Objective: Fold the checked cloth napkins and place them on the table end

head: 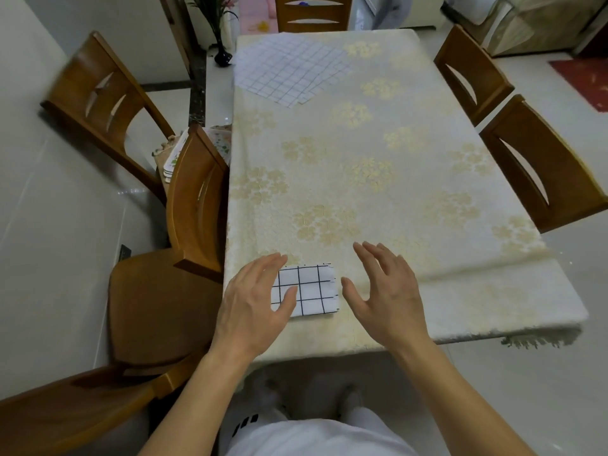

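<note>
Head view: folded checked napkin [306, 290] flat on table [378, 192] at near end, left hand [253, 307] fingers spread over its left edge, right hand [385, 291] spread just beside it, holding nothing, unfolded checked napkins [289, 70] at far-left corner.

A folded napkin [307, 290] lay on the table [394, 179] at its near end, close to the left corner. The left hand [255, 307] overlapped the napkin's left edge; the right hand [386, 291] was just right of it, apart. Unfolded napkins [289, 69] lay stacked at the far left corner. Two chairs [526, 126] stood on the right side, one [312, 11] at the far end, others [158, 258] along the left. A vase [222, 55] stood on the floor beyond the far left corner.
</note>
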Action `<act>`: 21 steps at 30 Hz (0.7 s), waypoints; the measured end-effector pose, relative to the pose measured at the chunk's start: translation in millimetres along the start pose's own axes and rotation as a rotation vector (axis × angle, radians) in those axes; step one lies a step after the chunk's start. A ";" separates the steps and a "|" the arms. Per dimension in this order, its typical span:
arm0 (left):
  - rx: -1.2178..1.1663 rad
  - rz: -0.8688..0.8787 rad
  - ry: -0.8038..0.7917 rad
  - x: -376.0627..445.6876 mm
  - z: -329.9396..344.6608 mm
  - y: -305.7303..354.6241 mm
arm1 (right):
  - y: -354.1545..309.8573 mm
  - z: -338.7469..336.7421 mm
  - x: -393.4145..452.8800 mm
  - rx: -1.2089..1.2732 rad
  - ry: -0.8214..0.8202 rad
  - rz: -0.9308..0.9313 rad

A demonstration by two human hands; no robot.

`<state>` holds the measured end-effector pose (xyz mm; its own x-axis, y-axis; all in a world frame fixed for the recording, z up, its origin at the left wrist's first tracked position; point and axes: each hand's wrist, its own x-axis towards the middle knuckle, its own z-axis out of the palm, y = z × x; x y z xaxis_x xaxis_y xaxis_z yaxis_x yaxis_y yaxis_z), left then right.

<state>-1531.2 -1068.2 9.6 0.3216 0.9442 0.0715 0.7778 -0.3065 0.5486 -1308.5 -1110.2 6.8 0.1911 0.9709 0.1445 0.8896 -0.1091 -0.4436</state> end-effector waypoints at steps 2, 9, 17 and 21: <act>0.053 0.046 0.002 -4.2 2.8 0.4 | -0.6 -0.5 -8.7 -0.022 0.014 -0.012; 0.116 0.078 -0.016 -18.5 11.0 -2.4 | -2.2 10.3 -40.0 -0.050 -0.041 0.049; 0.121 0.113 -0.048 -22.6 8.4 -9.4 | -11.3 20.8 -52.9 -0.085 -0.030 0.065; 0.146 0.170 -0.066 -18.8 11.0 -12.7 | -12.9 23.3 -58.4 -0.089 -0.012 0.103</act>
<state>-1541.2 -1083.4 -7.8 0.4855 0.8689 0.0958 0.7779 -0.4794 0.4062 -1340.8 -1160.5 -16.5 0.2788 0.9560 0.0917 0.8990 -0.2262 -0.3751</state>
